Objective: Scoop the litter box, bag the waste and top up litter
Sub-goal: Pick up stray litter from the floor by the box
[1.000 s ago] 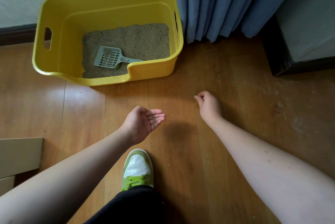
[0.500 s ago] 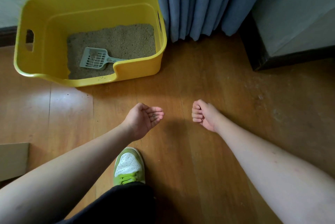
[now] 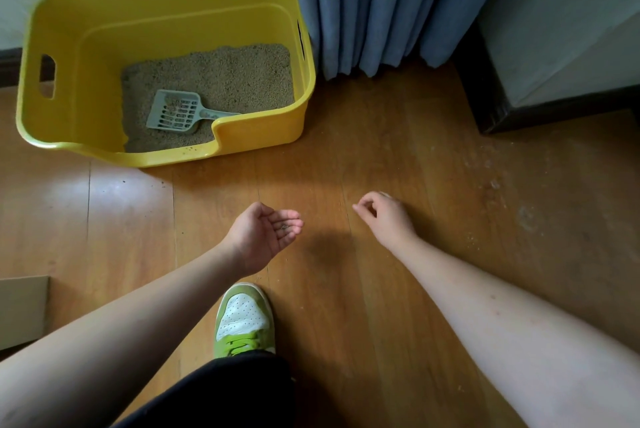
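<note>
A yellow litter box (image 3: 263,131) stands on the wood floor at the upper left, against the wall. Tan litter (image 3: 228,77) covers its bottom, and a grey slotted scoop (image 3: 176,112) lies on the litter near the front notch. My left hand (image 3: 259,237) is held palm up and cupped above the floor, well in front of the box, with a few dark litter grains (image 3: 284,227) on its fingers. My right hand (image 3: 389,218) hovers low over the floor to the right, thumb and forefinger pinched together; nothing shows between them.
A blue curtain (image 3: 374,4) hangs right of the box. A dark-based cabinet (image 3: 485,95) fills the upper right corner. Pale specks and dust (image 3: 502,192) mark the floor at right. A cardboard piece (image 3: 20,309) lies at the left edge. My green shoe (image 3: 244,320) is below the hands.
My right hand turned from a fist facing the left hand to a pinch pointing down at the floor. The left hand stayed cupped. The view shifted slightly.
</note>
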Tool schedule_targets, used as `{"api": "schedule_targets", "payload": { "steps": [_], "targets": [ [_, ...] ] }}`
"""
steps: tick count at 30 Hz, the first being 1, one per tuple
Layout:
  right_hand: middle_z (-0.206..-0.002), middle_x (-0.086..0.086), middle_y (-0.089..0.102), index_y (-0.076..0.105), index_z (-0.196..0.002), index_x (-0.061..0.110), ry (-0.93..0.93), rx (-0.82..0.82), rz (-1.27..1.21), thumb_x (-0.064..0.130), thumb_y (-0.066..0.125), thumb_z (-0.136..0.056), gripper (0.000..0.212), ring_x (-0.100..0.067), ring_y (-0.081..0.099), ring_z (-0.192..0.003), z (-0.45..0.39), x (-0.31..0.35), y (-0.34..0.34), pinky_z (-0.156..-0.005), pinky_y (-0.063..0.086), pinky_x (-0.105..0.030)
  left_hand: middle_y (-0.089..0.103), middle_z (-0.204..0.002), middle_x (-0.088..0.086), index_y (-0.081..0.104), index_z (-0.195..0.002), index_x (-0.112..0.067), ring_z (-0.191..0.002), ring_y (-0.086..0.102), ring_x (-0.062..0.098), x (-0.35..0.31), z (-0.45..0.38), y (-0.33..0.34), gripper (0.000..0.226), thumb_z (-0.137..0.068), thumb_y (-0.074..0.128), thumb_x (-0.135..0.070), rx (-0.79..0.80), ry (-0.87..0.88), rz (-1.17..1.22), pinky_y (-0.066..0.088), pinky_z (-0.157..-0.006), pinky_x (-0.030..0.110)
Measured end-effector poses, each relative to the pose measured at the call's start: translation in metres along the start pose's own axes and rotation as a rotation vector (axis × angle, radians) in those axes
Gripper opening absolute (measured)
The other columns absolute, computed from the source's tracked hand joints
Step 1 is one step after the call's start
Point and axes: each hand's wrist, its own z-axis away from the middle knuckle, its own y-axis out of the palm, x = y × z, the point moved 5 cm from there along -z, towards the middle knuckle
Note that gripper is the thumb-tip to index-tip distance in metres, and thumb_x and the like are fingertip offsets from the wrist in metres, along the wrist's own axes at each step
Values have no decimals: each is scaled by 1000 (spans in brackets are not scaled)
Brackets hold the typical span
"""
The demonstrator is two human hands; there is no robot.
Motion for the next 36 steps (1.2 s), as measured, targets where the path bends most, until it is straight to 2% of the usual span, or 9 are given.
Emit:
{"api": "schedule_targets", "payload": {
  "steps": [4, 9, 14, 20, 23, 29, 32, 34, 36],
  "targets": [
    [-118, 2, 61, 64, -110, 19, 15, -24, 33, 32, 65, -90, 24, -17, 58, -106, -2, -3, 8, -80, 43, -20, 66, -79, 18, 64, -92, 5, -71, 64, 23, -2, 0, -1, 46, -92, 23, -18, -4, 10, -8, 53, -71, 28],
    [-110, 1, 64, 66, -102, 16, 6, -70, 71, 30, 64, -90, 18, -15, 59, -96, -2, 1, 6, -74, 40, -20, 66, -81, 18, 64, -94, 5, -71, 65, 23, -3, -4, -4, 47, -92, 24, -18, 3, 7, -14, 55, -69, 28],
    [-108, 1, 63, 65, -103, 16, 23, -77, 84, 29, 56, -95, 17, -9, 53, -86, -2, 1, 6, -71, 40, -20, 66, -82, 19, 65, -95, 6, -74, 65, 24, -1, -8, -1, 47, -93, 24, -19, -3, 10, -17, 51, -78, 31],
    [-110, 1, 62, 63, -109, 15, -74, -74, -109, 27, 52, -98, 20, -8, 54, -92, -2, 38, 3, -70, 39, -13, 69, -96, 24, 64, -105, 9, -88, 68, 29, 5, -12, 7, 50, -94, 23, -18, -28, 16, 6, 52, -85, 34],
    [-110, 0, 61, 64, -107, 12, -189, -36, -224, 25, 53, -97, 19, -12, 58, -97, 3, 76, 1, -78, 48, -21, 67, -108, 28, 62, -111, 11, -99, 68, 33, 8, -14, 17, 52, -94, 23, -19, 7, 9, 27, 53, -88, 36],
    [-103, 1, 58, 65, -106, 14, -425, 99, -89, 25, 50, -98, 20, -11, 56, -91, 18, 113, 4, -76, 49, -25, 65, -96, 20, 56, -106, 4, -87, 66, 26, 4, -18, 28, 41, -93, 26, -20, 31, 85, 81, 56, -80, 35],
    [-98, -1, 59, 67, -104, 12, -496, 79, -30, 24, 47, -99, 24, -15, 55, -91, 19, 115, 2, -76, 46, -27, 60, -91, 17, 56, -90, -2, -83, 64, 24, 4, -20, 31, 34, -91, 27, -20, 32, 97, 97, 56, -76, 33],
    [-94, -1, 59, 67, -100, 12, -493, 64, -66, 25, 42, -101, 29, -15, 56, -86, 19, 115, -3, -72, 49, -28, 61, -89, 16, 59, -87, -1, -79, 64, 23, 4, -18, 33, 37, -91, 27, -19, 18, 99, 94, 56, -74, 32],
    [-90, 3, 58, 67, -95, 12, -396, 39, -200, 27, 39, -102, 33, -10, 58, -80, 17, 115, -12, -65, 49, -21, 66, -88, 18, 63, -93, 3, -77, 67, 23, 3, -16, 37, 44, -93, 25, -19, 11, 100, 87, 54, -79, 32]
  ]
}}
